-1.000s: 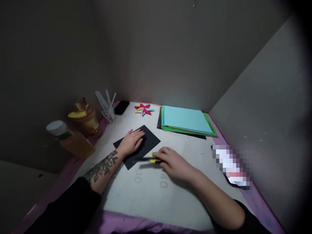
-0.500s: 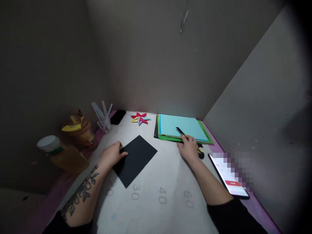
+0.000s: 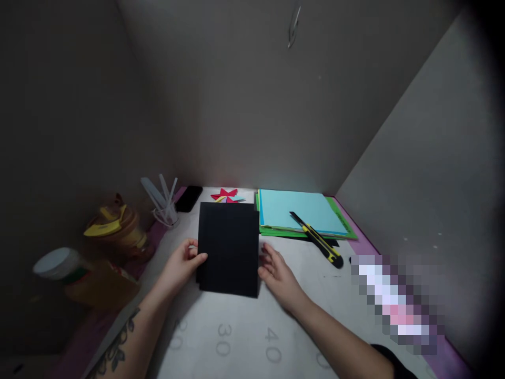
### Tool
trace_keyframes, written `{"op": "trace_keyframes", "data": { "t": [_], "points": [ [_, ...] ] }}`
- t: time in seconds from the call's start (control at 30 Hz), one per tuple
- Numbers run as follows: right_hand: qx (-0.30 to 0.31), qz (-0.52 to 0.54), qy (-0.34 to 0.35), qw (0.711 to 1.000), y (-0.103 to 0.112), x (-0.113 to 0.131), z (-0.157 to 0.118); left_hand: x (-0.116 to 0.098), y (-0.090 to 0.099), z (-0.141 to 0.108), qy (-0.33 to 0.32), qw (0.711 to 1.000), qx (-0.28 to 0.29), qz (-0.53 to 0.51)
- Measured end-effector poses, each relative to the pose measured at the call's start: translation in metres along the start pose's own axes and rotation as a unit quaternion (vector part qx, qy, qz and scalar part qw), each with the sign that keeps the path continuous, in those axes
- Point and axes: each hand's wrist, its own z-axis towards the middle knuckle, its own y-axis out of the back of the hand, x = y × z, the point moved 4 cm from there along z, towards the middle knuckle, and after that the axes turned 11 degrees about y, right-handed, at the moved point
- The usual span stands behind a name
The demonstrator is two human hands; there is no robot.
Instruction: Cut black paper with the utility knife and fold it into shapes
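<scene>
Black paper [image 3: 229, 247] turned, numbered surface [image 3: 246, 342]; grey walls [image 3: 244, 105]

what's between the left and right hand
In the head view, black paper is between them: the left hand grips its left side, the right hand is by its right edge.

On the table's [image 3: 213, 363] left side we log a white-capped amber bottle [image 3: 100, 289], a yellow-topped brown container [image 3: 132, 234], then a clear cup [image 3: 169, 218] of pale strips [image 3: 153, 192] near a dark phone [image 3: 189, 199]. By the back wall [image 3: 236, 105], we see a multicoloured paper star [image 3: 229, 194], partly hidden; right of it, stacked coloured sheets [image 3: 292, 205], pale blue uppermost. Far right: a lit screen [image 3: 394, 310], pixelated.
</scene>
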Motion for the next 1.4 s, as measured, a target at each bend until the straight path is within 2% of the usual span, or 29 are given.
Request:
{"op": "trace_keyframes", "data": {
  "t": [0.1,0.17,0.23,0.27,0.33,0.43,0.47,0.53,0.63,0.67,0.73,0.77,0.83,0.87,0.93,1.0,1.07,1.17,1.3,1.4],
  "points": [
    [0.011,0.123,-0.026,0.992,-0.007,0.006,0.001,0.0,-0.01,-0.004,0.024,0.997,0.027,-0.071],
    [0.007,0.164,-0.06,0.985,-0.005,0.01,0.004,-0.002,-0.014,-0.006,0.015,0.997,0.017,-0.07],
    [-0.025,0.17,-0.106,0.979,0.005,0.008,0.009,-0.004,-0.015,-0.008,0.014,0.999,-0.001,-0.046],
    [-0.056,0.169,-0.126,0.976,0.014,0.004,0.011,-0.004,-0.015,-0.008,0.021,0.999,-0.009,-0.037],
    [-0.156,0.177,-0.147,0.961,0.037,-0.007,0.018,-0.004,-0.013,-0.008,0.032,0.999,-0.024,-0.031],
    [-0.326,0.157,-0.127,0.923,0.076,-0.026,0.024,-0.004,-0.011,-0.006,0.025,0.998,-0.037,-0.046],
    [-0.348,0.151,-0.124,0.917,0.084,-0.032,0.026,-0.003,-0.01,-0.005,0.026,0.998,-0.034,-0.056],
    [-0.351,0.149,-0.127,0.916,0.095,-0.042,0.03,0.001,-0.011,-0.004,0.039,0.996,-0.015,-0.08],
    [-0.315,0.121,-0.12,0.934,0.102,-0.046,0.035,0.007,-0.014,-0.001,0.055,0.99,0.024,-0.126],
    [-0.309,0.085,-0.109,0.941,0.104,-0.042,0.035,0.008,-0.016,-0.001,0.055,0.988,0.036,-0.142],
    [-0.299,-0.052,-0.068,0.95,0.104,-0.027,0.033,0.009,-0.019,-0.001,0.052,0.983,0.054,-0.166],
    [-0.29,-0.139,-0.032,0.946,0.1,-0.015,0.031,0.009,-0.021,-0.001,0.05,0.982,0.061,-0.174],
    [-0.229,-0.309,0.067,0.921,0.084,0.013,0.025,0.008,-0.024,-0.003,0.047,0.979,0.075,-0.183],
    [-0.162,-0.346,0.138,0.914,0.069,0.026,0.022,0.008,-0.026,-0.004,0.047,0.978,0.082,-0.187],
    [-0.013,-0.367,0.263,0.892,0.038,0.045,0.014,0.008,-0.029,-0.006,0.052,0.974,0.099,-0.196],
    [0.077,-0.373,0.314,0.869,0.017,0.052,0.006,0.008,-0.033,-0.008,0.064,0.971,0.121,-0.196],
    [0.109,-0.377,0.315,0.864,0.012,0.051,0.004,0.008,-0.035,-0.01,0.082,0.968,0.142,-0.19],
    [0.124,-0.379,0.314,0.862,0.018,0.046,0.004,0.007,-0.036,-0.011,0.097,0.964,0.155,-0.191],
    [0.177,-0.392,0.36,0.828,0.021,0.048,0.0,0.008,-0.034,-0.009,0.083,0.964,0.165,-0.192],
    [0.215,-0.389,0.402,0.801,0.012,0.059,-0.006,0.013,-0.035,-0.006,0.061,0.975,0.18,-0.119]
  ]
}}
